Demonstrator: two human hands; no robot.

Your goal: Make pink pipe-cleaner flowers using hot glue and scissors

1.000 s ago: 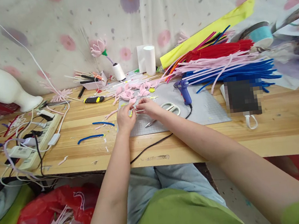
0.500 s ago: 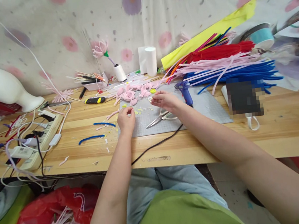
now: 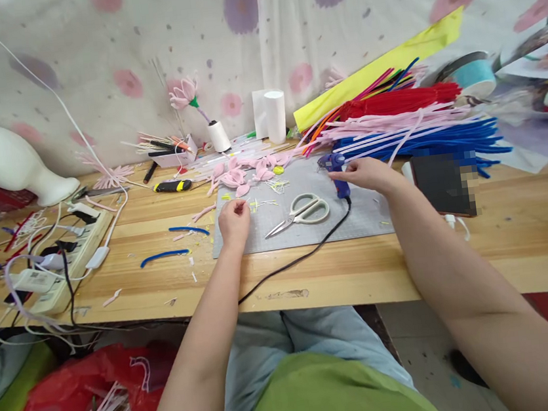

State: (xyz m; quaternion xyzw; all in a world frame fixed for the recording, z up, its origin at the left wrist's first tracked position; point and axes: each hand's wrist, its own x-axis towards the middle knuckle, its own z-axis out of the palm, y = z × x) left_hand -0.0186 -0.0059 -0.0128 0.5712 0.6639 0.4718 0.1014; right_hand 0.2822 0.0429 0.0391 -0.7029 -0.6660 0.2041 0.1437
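My left hand is closed in a pinch above the left part of the grey cutting mat. Whatever it pinches is too small to make out. My right hand has its fingers stretched out over the blue glue gun, which lies on the mat; whether they touch it I cannot tell. Between the hands lie scissors with pale handles, their blades towards my left hand. Pink fuzzy petals are clustered behind my left hand, with thin white stems beside them.
Bundles of blue pipe cleaners and red ones lie at the back right. A black cord runs from the glue gun over the table's front edge. A power strip, a utility knife and a dark phone-like device are also there.
My right hand has moved right, away from the petals and my left hand, to the glue gun. The scissors now show fully. My left hand stays pinched in nearly the same spot.
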